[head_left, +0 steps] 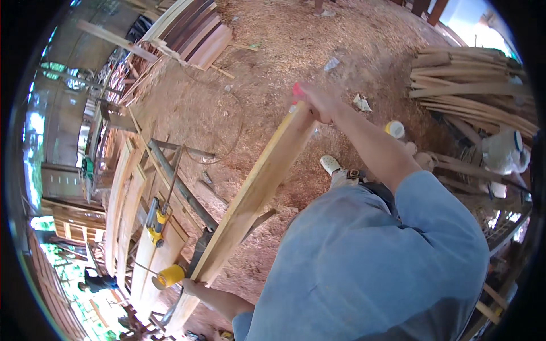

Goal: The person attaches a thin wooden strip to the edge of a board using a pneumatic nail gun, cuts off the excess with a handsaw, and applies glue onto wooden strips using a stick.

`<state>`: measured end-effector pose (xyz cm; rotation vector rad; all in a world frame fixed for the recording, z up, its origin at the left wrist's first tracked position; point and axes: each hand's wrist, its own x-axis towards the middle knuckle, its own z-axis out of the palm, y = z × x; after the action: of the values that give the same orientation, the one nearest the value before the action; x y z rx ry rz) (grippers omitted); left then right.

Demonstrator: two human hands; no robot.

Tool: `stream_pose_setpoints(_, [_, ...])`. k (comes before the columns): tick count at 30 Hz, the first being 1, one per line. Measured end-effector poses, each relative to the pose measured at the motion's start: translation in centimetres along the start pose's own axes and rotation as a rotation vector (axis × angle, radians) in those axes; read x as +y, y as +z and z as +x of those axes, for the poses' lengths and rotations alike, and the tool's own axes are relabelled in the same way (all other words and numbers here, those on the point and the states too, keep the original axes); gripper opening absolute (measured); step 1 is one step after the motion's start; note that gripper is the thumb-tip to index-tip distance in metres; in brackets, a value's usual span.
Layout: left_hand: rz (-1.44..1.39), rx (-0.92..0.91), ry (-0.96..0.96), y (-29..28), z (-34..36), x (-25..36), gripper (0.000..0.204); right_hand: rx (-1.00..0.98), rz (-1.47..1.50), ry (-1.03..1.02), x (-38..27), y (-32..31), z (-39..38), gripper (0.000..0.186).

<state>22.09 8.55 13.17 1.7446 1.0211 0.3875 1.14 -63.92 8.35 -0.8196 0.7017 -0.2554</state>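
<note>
Wood plank (259,187) grasped by left hand (193,287) near, right hand (319,103) far; handling looks underway, neither released, remaining work unclear

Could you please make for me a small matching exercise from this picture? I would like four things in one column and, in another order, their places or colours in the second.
Things:
1. plank
2. power tool
3. shoe
4. wood stack

Places or colours:
A. white
B. near the upper right of the view
C. held by the left hand and the right hand
D. mostly yellow

Right pairs: 1-C, 2-D, 3-A, 4-B
</note>
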Motion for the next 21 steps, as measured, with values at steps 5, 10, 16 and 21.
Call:
stream_pose_setpoints(5, [0.008,-0.004,0.056,0.3,1.2,0.7,0.032,-0.158,0.346,-0.076,1.9,-5.0,-1.3,0.043])
stream_pose_setpoints(10, [0.023,-0.039,0.095,2.0,1.2,2.7,0.031,0.558,0.356,0.146,10.8,-9.3,-4.1,0.027])
stream_pose_setpoints(16, [0.04,-0.06,0.139,2.6,1.7,4.1,0.031,0.078,0.472,0.172,13.6,-2.0,-7.7,0.026])
stream_pose_setpoints(21, [0.044,-0.079,0.183,3.4,2.1,5.2,0.03,-0.159,0.334,0.038,14.3,0.9,-6.0,0.035])
